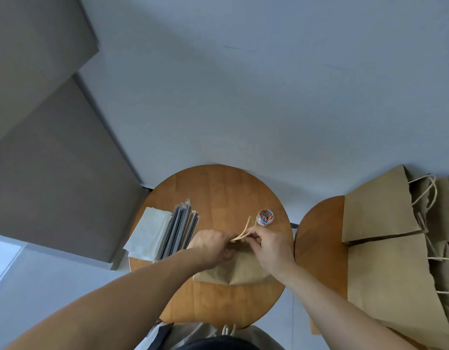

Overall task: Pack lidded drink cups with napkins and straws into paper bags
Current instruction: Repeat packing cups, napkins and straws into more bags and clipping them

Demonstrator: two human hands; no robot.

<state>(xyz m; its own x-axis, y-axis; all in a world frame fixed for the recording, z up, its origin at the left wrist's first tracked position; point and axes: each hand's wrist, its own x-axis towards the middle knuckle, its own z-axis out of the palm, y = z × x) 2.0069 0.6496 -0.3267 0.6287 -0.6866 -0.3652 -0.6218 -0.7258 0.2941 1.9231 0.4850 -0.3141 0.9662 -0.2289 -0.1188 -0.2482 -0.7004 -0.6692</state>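
Left arm: bare forearm reaches in from the lower left, angled up and rightward across the near rim of the counter (218,188).
Left hand (212,245): back of the hand faces up, with the fingers curled down over the top edge of the paper bag (233,270), gripping it. The fingertips are hidden underneath.
Right arm: bare forearm comes in from the lower right and crosses the gap between the two counters, wrist bent slightly inward.
Right hand (267,245): thumb and curled fingers pinch the twine handle (245,229) at its base. The loop stands up and leans away from the person.
Hands together: nearly touching, meeting at the bag's mouth.
Paper bag: brown, lying flat on the round wooden counter, its folded bottom toward the person.
Napkins (149,231): a pale stack at the counter's left edge, partly overhanging it.
Straws (179,231): dark and wrapped, lying in a row just right of the napkins and close to the left hand.
Clip jar (265,217): a small clear tub of coloured paper clips, just beyond the right hand.
Second counter (319,236): to the right, carrying a pile of spare bags (380,205) laid on their sides.
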